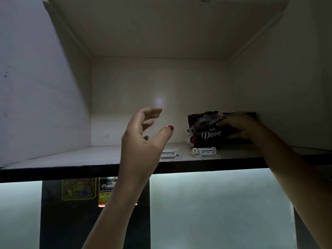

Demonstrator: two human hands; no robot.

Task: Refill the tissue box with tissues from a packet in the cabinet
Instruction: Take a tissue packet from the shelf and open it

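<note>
A dark packet (206, 130) with white "Dove" lettering lies on the cabinet shelf (71, 157) at the back right. My right hand (237, 126) reaches into the cabinet and grips the packet's right end. My left hand (143, 137) is raised in front of the shelf edge, left of the packet, fingers spread and holding nothing. No tissue box is in view.
Two white catches (204, 151) sit on the shelf near its front edge. The open cabinet has pale walls and a dark front edge (53, 172). Below are lit glass panels (215, 203) and a dark strip with stickers (79, 188).
</note>
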